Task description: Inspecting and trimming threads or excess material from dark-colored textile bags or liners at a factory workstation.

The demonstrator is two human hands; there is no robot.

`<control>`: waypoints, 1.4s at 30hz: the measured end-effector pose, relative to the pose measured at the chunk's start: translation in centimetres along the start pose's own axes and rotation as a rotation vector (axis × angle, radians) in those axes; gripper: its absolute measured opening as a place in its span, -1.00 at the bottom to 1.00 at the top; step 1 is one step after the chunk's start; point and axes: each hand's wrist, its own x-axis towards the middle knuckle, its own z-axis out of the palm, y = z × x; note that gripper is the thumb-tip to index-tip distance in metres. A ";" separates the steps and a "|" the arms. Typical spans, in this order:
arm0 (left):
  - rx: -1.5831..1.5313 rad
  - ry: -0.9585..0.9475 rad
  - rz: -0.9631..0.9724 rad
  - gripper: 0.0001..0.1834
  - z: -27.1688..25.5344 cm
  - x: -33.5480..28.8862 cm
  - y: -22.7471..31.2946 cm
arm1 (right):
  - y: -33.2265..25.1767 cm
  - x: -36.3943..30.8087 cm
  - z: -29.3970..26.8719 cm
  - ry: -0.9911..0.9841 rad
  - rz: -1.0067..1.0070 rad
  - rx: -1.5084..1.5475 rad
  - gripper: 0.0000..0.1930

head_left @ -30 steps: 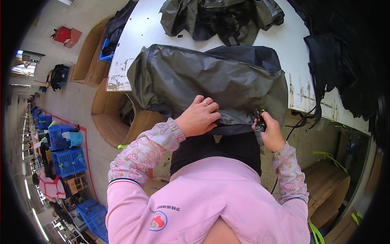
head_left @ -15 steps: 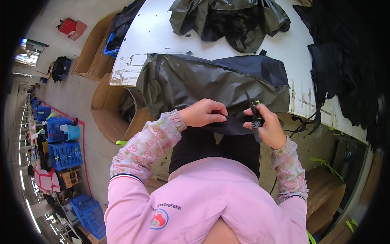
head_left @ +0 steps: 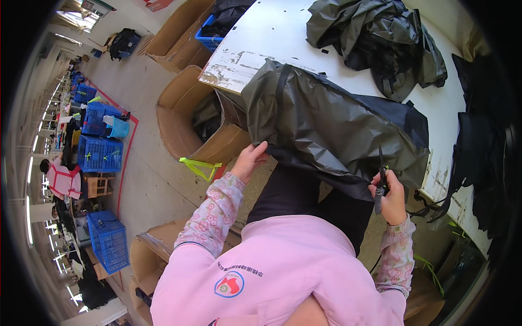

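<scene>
A sewn piece of shiny olive and black fabric (head_left: pixel 326 122), perhaps a bag, lies over the near table edge and hangs toward my lap. At its near left corner my left hand (head_left: pixel 249 162) pinches the black edge between thumb and fingers. Dark scissors (head_left: pixel 381 173) are held in my right hand (head_left: pixel 392 196), blades pointing up and away. That hand is at the fabric's near right edge; whether it also grips the cloth is hard to tell.
On the white table (head_left: pixel 255 32) lies a heap of olive fabric (head_left: pixel 375 41). Black straps and cloth (head_left: pixel 478 157) hang at the right. Cardboard boxes (head_left: pixel 176 117) stand left of the table, and blue crates (head_left: pixel 100 155) line the floor farther left.
My hands have moved apart: the left went outward to the fabric's left corner, the right, with scissors, to its right side. The near edge is now spread between them. The view has shifted.
</scene>
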 end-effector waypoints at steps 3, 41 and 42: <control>-0.566 -0.213 0.119 -0.54 1.1 0.2 1.0 | 0.0 -0.4 0.0 0.068 0.070 -0.010 -0.79; 0.430 -0.129 0.633 -0.60 -6.5 6.6 17.5 | -13.2 27.9 -6.3 0.447 -0.406 0.286 -0.72; 0.443 -0.150 0.653 -0.59 -3.9 6.3 18.4 | -14.0 24.5 -8.4 0.452 -0.385 0.276 -0.75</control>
